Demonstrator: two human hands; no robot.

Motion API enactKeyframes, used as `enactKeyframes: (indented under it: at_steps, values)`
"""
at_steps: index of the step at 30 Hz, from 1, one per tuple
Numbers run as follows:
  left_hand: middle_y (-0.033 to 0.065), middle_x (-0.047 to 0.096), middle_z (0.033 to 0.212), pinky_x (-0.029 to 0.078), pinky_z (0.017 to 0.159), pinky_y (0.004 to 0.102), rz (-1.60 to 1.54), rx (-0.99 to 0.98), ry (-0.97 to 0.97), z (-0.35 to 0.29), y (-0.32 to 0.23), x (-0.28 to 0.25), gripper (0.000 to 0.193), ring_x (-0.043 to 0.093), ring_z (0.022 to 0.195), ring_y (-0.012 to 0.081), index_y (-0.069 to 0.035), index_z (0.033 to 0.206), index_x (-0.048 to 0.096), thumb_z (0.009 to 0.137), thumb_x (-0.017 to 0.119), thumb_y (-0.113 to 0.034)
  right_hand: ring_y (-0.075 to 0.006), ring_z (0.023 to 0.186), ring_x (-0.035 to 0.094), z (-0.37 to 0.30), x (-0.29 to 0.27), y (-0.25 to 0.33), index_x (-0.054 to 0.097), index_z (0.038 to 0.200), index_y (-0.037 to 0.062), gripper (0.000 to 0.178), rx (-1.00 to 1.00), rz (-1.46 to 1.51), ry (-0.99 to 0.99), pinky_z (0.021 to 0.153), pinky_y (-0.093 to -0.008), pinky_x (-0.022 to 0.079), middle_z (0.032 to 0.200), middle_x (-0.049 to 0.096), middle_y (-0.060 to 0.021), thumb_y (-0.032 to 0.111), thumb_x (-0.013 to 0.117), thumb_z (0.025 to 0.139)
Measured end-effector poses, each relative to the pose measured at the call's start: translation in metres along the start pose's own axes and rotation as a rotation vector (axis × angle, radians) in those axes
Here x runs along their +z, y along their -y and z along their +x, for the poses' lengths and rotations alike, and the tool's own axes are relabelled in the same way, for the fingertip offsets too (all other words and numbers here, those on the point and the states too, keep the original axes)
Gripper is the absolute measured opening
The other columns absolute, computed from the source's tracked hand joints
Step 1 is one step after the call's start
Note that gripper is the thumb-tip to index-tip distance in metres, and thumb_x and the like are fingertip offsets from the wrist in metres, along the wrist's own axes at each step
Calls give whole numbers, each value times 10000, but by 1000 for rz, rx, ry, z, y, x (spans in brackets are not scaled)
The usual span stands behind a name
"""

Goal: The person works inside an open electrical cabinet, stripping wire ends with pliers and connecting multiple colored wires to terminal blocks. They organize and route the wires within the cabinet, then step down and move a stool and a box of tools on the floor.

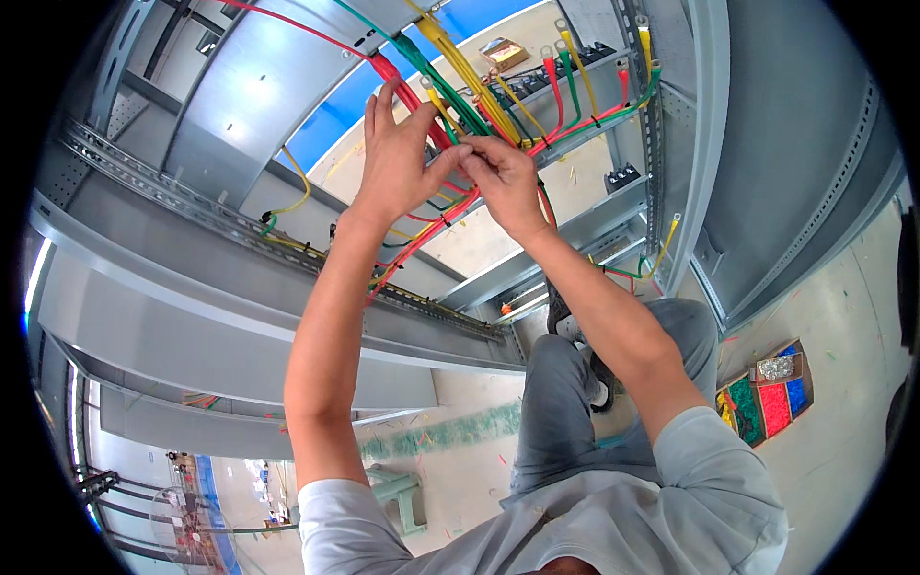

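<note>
Grey cabinet (800, 144); wires (464, 107) at left grip (395, 165), right grip (508, 187).

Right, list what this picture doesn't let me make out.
Head view: whatever lies between the left fingers and right fingers; they cover it.
Head view: upper end of the yellow cable bundle; cut off by the top edge.
Head view: shape of the red pieces; too small.

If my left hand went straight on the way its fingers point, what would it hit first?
Probably the red wire bundle, which lies just past the fingertips of your left hand. Depth is unclear, so they may already touch it.
</note>
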State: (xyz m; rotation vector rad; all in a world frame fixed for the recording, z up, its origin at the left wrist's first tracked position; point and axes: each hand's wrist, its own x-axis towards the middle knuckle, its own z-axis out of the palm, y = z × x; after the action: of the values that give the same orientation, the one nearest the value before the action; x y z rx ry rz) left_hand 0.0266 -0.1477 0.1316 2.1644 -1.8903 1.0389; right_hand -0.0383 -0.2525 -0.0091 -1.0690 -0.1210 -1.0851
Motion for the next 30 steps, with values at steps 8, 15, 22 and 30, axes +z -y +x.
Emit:
enactKeyframes:
  at_steps: [8, 15, 22, 30]
  values:
    - [418, 308, 1562, 268, 1200, 592, -137, -93, 48, -7, 4, 14, 597, 193, 1507, 571, -8, 1357, 613, 877, 765, -328, -122, 809, 739, 2, 3, -8, 731, 1149, -16, 201, -57, -11, -10, 701, -270, 576, 933, 769, -90, 38, 682, 962]
    - [179, 715, 1238, 557, 930, 374, -452, -255, -251, 5, -5, -18, 473, 705, 1129, 309, -39, 1429, 577, 972, 694, -79, -236, 860, 753, -7, -7, 29, 691, 1201, 5, 252, -93, -240, -8, 745, -324, 586, 1022, 749, -150, 60, 696, 956]
    - [131, 728, 1200, 562, 897, 397, -230, 60, -139, 21, -5, -42, 321, 704, 1055, 322, -72, 1233, 712, 915, 723, -28, -408, 919, 689, -2, 3, 44, 693, 1230, 47, 287, -204, -682, -57, 807, -472, 552, 1023, 703, -194, 98, 649, 952]
    - [91, 685, 1170, 531, 917, 423, 20, 165, -292, 21, 9, -29, 360, 628, 1110, 313, -73, 1214, 718, 858, 741, -29, -373, 898, 710, 11, 2, 32, 742, 1079, 22, 188, -185, -651, -19, 799, -450, 556, 967, 730, -175, 125, 684, 933]
